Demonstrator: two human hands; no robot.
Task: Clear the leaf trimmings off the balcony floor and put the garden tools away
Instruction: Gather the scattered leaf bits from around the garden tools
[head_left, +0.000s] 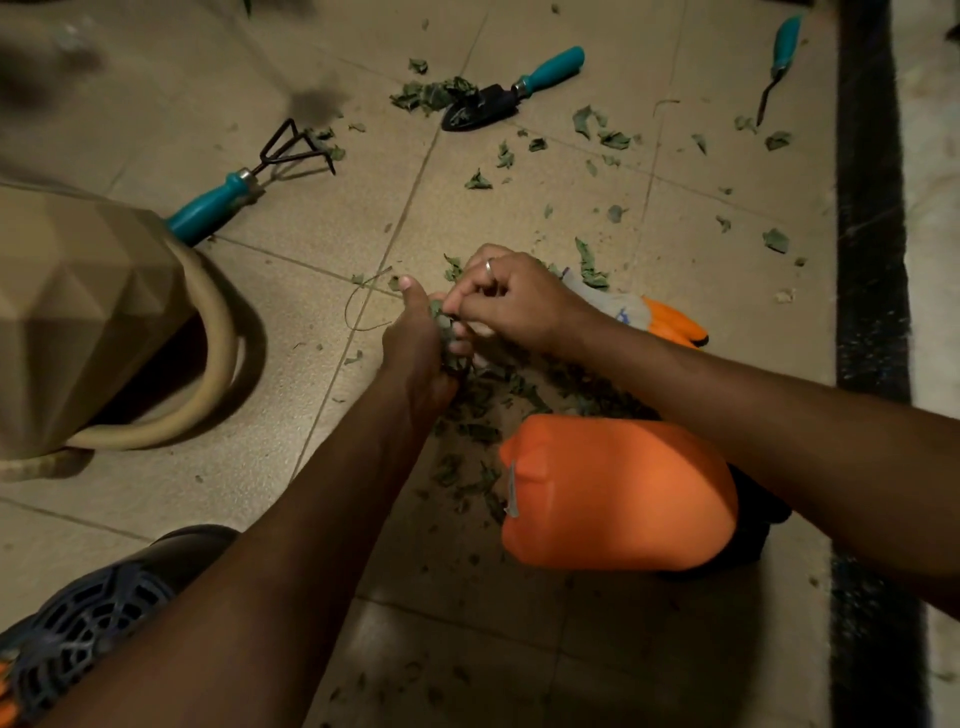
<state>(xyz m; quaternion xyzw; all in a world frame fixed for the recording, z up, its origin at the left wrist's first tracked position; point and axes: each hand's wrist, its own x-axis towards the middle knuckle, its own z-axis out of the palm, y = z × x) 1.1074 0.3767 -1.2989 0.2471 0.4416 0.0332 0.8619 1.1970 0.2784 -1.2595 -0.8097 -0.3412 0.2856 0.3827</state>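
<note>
Littering the tiled floor (291, 218) from its middle to its far edge, leaf trimmings (591, 267) lie loose. At the middle I read the left hand (415, 343) curled round a clump of them, thumb up. The right hand (511, 301), touching it, pinches scraps at that clump. A trowel (498, 98) lies toward the far edge, a hand rake (244, 187) at the far left beside the planter (78, 312), and a third teal-handled tool (779, 57) in the far right corner. An orange glove (672, 325) lies just beyond the right wrist.

The floor (457, 649) is matt speckled tile, the trowel (488, 98) and rake (244, 187) have dark metal heads and glossy teal handles, and the glove (670, 325) is smooth orange rubber over knit cloth.
</note>
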